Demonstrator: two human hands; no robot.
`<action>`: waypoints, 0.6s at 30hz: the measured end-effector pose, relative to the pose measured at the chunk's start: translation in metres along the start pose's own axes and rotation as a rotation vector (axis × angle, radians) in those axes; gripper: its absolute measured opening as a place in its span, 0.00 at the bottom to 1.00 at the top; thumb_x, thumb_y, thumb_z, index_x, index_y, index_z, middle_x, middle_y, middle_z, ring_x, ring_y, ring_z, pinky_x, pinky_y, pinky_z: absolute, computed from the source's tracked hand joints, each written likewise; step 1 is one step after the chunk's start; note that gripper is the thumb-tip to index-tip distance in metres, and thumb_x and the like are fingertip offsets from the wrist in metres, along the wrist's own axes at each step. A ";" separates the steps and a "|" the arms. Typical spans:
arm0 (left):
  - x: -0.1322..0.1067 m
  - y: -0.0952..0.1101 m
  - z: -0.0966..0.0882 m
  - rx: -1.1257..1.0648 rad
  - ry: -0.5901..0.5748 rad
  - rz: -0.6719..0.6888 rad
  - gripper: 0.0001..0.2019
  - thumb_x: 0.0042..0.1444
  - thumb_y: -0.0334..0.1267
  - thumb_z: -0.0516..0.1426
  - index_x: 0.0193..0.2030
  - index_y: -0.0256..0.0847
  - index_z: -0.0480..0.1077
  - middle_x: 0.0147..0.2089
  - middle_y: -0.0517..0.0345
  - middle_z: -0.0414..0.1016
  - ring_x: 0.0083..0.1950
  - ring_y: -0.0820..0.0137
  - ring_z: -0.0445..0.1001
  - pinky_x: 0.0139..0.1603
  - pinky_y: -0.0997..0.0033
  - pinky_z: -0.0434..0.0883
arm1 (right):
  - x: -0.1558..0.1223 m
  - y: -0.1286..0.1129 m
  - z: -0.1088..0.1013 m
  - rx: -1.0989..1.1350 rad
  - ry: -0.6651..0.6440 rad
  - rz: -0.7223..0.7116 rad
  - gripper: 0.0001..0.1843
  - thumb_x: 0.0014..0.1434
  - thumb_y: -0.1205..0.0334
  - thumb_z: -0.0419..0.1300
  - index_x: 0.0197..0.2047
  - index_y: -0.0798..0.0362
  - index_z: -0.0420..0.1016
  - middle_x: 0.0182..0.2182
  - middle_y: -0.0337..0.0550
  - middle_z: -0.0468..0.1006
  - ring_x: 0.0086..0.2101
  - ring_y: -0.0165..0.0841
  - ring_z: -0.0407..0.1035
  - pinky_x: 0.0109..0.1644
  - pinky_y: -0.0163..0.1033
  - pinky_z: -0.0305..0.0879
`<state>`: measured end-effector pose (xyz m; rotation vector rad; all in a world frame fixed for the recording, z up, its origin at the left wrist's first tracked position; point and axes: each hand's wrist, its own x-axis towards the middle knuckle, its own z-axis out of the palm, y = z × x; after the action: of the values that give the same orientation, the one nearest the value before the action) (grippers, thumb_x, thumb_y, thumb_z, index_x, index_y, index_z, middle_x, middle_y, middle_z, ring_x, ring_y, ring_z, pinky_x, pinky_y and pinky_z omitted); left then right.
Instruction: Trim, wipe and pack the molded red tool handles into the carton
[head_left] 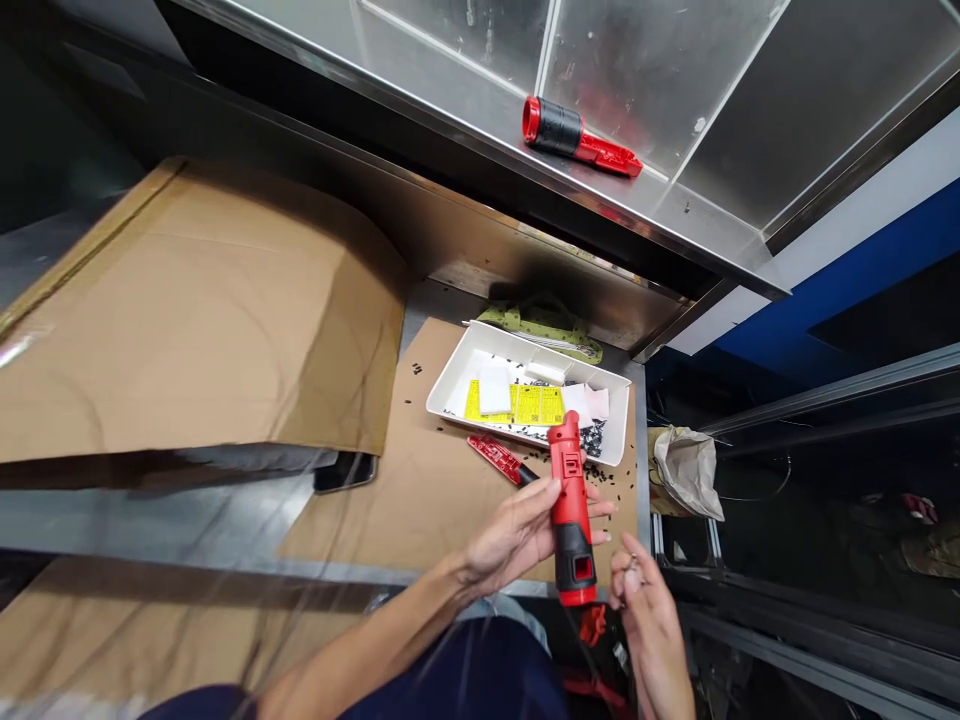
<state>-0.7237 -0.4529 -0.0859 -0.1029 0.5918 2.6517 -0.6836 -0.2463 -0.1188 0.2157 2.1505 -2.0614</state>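
Note:
My left hand [517, 525] is closed around a red and black plastic power-tool housing [571, 475], held nearly upright in the view over the front of the worktable. Its thumb lies on the red body, and other fingers show behind it. Close to the housing's lower end, my right hand [649, 610] is pinched, thumb against curled fingers; whatever small thing it may hold is too small to name. A red housing piece with a black end [495, 455] lies on the cardboard, partly behind my left hand and the held housing.
A white tray [442, 392] holds yellow label sheets [529, 403], white pads and small black pieces. Similar bits lie scattered on the cardboard sheet [420, 490]. Another housing [581, 138] rests on the metal shelf above. A large cardboard box [225, 310] stands left; a paper-lined bin [686, 470] right.

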 end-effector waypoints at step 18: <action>-0.011 -0.009 0.024 -0.099 0.019 -0.172 0.24 0.55 0.39 0.65 0.59 0.39 0.69 0.52 0.46 0.77 0.44 0.66 0.79 0.44 0.70 0.77 | -0.042 -0.035 0.029 -0.331 0.358 -0.843 0.15 0.55 0.64 0.67 0.46 0.49 0.72 0.34 0.45 0.81 0.42 0.40 0.74 0.37 0.44 0.74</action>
<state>-0.7095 -0.4396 -0.0658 -0.1993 0.4366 2.5149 -0.6495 -0.2769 -0.0774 -0.4853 3.1546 -2.0582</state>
